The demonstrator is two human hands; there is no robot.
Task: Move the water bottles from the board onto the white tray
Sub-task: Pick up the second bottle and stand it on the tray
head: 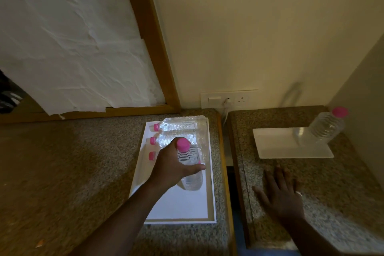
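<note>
A white board [178, 206] lies on the left granite counter. Three clear water bottles with pink caps lie on their sides at its far end; the farthest [182, 123] is plainest. My left hand [172, 164] is wrapped round a fourth bottle [190, 172], holding it upright over the board's middle. On the right counter sits the white tray [278, 147], with one pink-capped bottle [327, 127] standing on its far right corner. My right hand [280, 195] rests flat on the counter in front of the tray, fingers spread, holding nothing.
A dark gap [230, 172] separates the two granite counters. A wall socket [228, 100] with a white cable sits above the gap. A wood-framed panel covered in white paper [72, 37] leans at the left. The right wall [363, 79] runs close beside the tray.
</note>
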